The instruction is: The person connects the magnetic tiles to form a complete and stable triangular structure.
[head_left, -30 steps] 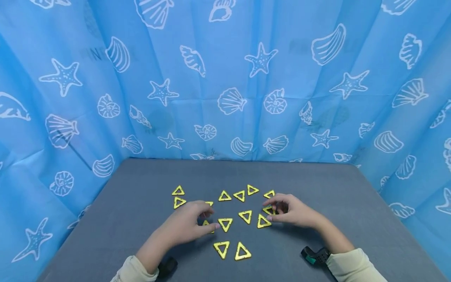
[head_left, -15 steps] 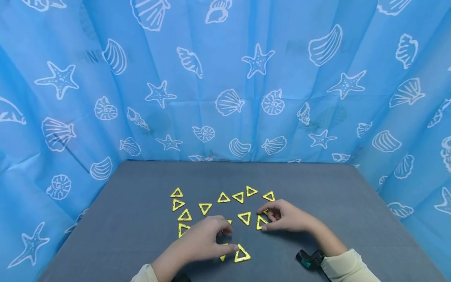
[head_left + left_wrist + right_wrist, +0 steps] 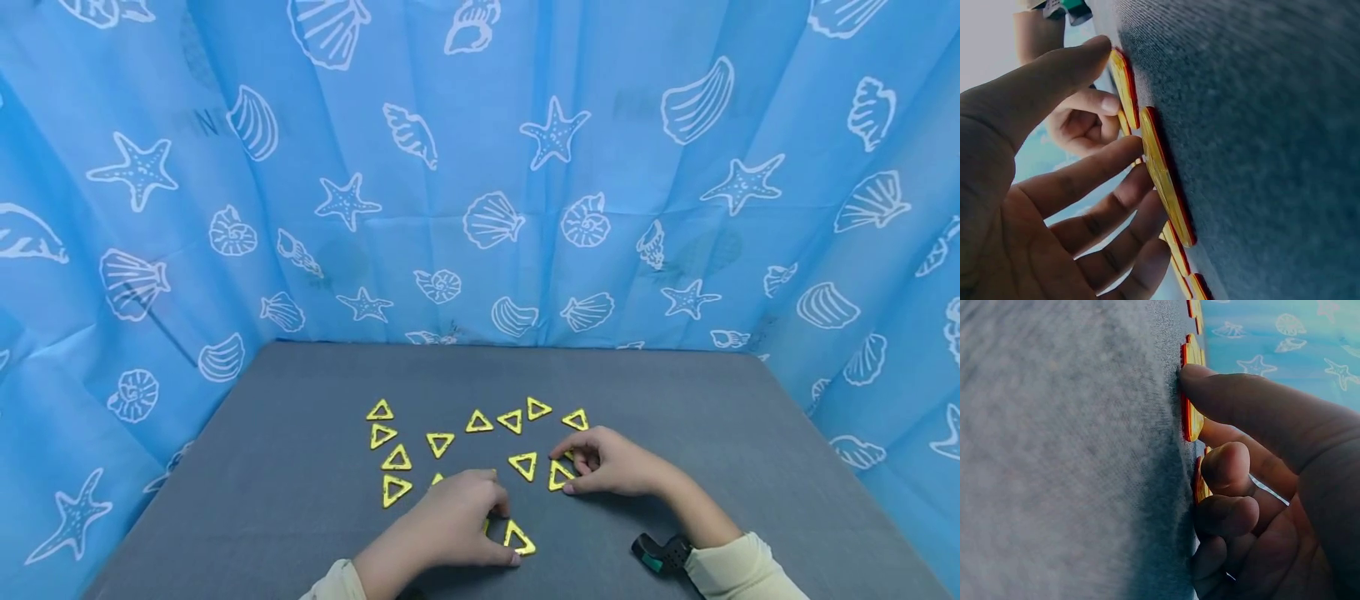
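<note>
Near the front, my left hand [image 3: 468, 517] has its thumb at the lower edge of a yellow hollow triangle tile [image 3: 527, 547]. In the left wrist view its loosely bent fingers [image 3: 1129, 194] meet the edge of a nearer yellow tile [image 3: 1163, 181], which the hand mostly hides from above. To the right, my right hand [image 3: 618, 462] spans another hollow triangle [image 3: 555, 479] between index finger and thumb. The right wrist view shows that thumb [image 3: 1200, 375] against the tile's edge [image 3: 1192, 428], the other fingers curled. One more tile lies partly under this hand.
Several more yellow triangles lie flat on the grey table [image 3: 675, 392]: a column at the left [image 3: 396, 490], a row at the back [image 3: 510, 422], and one [image 3: 523, 467] between the hands. A blue curtain [image 3: 480, 167] with seashell prints stands behind.
My left hand has moved right and toward the front, uncovering the left column of triangles. My right hand has shifted slightly left and nearer, its thumb now at the tile's lower edge.
</note>
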Action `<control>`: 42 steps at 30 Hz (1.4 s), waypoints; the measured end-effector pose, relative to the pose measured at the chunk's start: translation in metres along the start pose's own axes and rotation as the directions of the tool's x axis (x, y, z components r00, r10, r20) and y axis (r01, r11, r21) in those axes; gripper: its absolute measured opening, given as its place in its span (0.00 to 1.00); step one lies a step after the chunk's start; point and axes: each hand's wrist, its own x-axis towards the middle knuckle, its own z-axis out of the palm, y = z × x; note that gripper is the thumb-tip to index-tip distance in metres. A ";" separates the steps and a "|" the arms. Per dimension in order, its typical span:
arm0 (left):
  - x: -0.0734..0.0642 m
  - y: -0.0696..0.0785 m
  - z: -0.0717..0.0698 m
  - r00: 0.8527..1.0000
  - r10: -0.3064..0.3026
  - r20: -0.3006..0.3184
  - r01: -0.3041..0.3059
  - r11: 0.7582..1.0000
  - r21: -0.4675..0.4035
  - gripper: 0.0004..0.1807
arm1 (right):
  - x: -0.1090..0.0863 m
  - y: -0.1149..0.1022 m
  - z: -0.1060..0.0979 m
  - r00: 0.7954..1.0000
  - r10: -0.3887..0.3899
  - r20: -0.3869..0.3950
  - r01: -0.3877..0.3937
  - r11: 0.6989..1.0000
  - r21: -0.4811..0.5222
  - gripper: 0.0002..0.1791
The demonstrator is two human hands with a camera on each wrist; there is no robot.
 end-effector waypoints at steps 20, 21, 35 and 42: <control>0.009 0.000 0.001 0.999 -0.006 -0.034 0.006 1.000 0.001 0.14 | 0.001 -0.003 0.006 0.997 -0.031 -0.076 0.018 0.985 -0.170 0.19; 0.010 0.000 0.001 0.999 -0.008 -0.034 0.008 1.000 -0.002 0.14 | 0.001 -0.005 0.006 0.996 -0.031 -0.080 0.017 0.985 -0.171 0.19; 0.016 0.000 -0.001 0.998 -0.051 -0.027 0.050 0.999 -0.010 0.18 | 0.002 -0.020 0.016 0.987 -0.140 0.077 0.145 0.987 -0.065 0.15; 0.015 -0.002 0.000 0.998 -0.052 -0.034 0.052 0.998 -0.026 0.16 | 0.005 -0.015 0.020 0.985 -0.146 0.097 0.147 0.989 -0.004 0.15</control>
